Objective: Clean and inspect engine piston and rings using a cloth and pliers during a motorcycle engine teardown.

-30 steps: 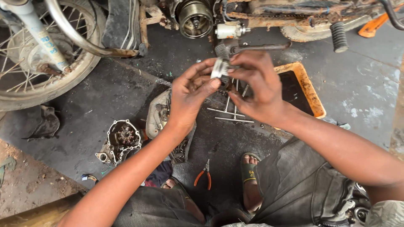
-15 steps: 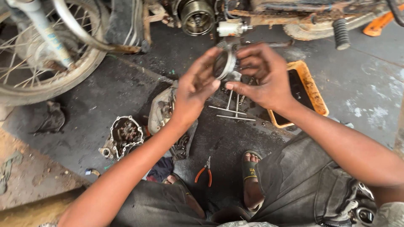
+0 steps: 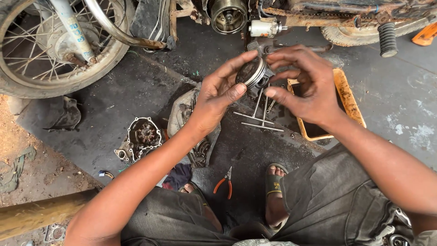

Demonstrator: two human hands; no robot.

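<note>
My left hand (image 3: 219, 93) grips a round metal piston (image 3: 251, 72) with ring grooves, thumb and fingers around its side. My right hand (image 3: 306, 84) hovers at the piston's right side, fingertips touching its edge and rings. Both hands are raised above an oily dark floor, just below a stripped motorcycle engine (image 3: 227, 14). Several long steel studs (image 3: 258, 119) lie on the floor beneath my hands.
A motorcycle front wheel (image 3: 50, 50) stands at upper left, a footpeg (image 3: 388, 38) at upper right. An orange-rimmed oil tray (image 3: 348, 98) sits right of the hands. An engine cover (image 3: 143, 135), another casing (image 3: 193, 132) and red-handled pliers (image 3: 225, 182) lie near my sandalled foot (image 3: 275, 191).
The view has shifted slightly. My hands turned the piston, which now shows its ringed side, and my right fingers moved along its edge.
</note>
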